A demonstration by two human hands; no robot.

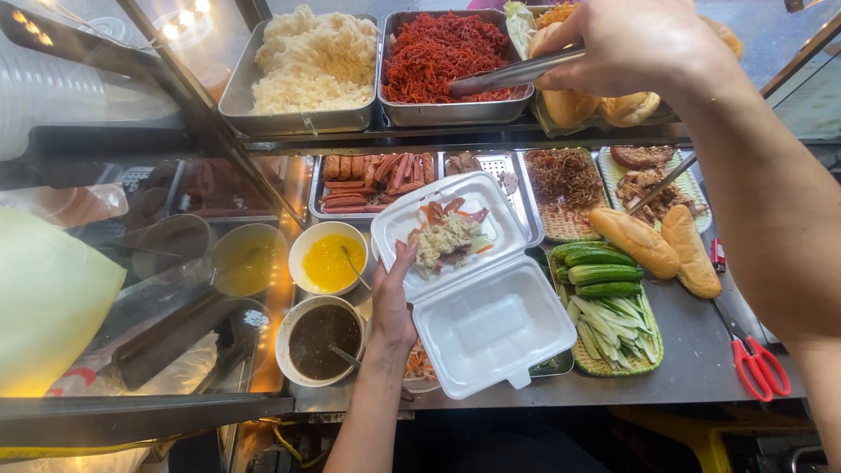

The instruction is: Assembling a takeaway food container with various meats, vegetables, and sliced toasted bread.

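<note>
My left hand (392, 302) holds a white foam clamshell box (491, 324) from underneath, its lid hanging open toward me. The far half holds rice with shredded meat and sausage slices (447, 235). My right hand (626, 44) reaches up to the top shelf and grips metal tongs (512, 74). The tong tips rest in a steel tray of red shredded food (435, 52).
A tray of pale shredded food (311, 61) sits beside the red one. Below are sausages (377, 180), bread rolls (657, 245), cucumbers (609, 302), a yellow sauce bowl (327, 260), a dark sauce bowl (320, 340), red scissors (758, 363) and glass panels at left.
</note>
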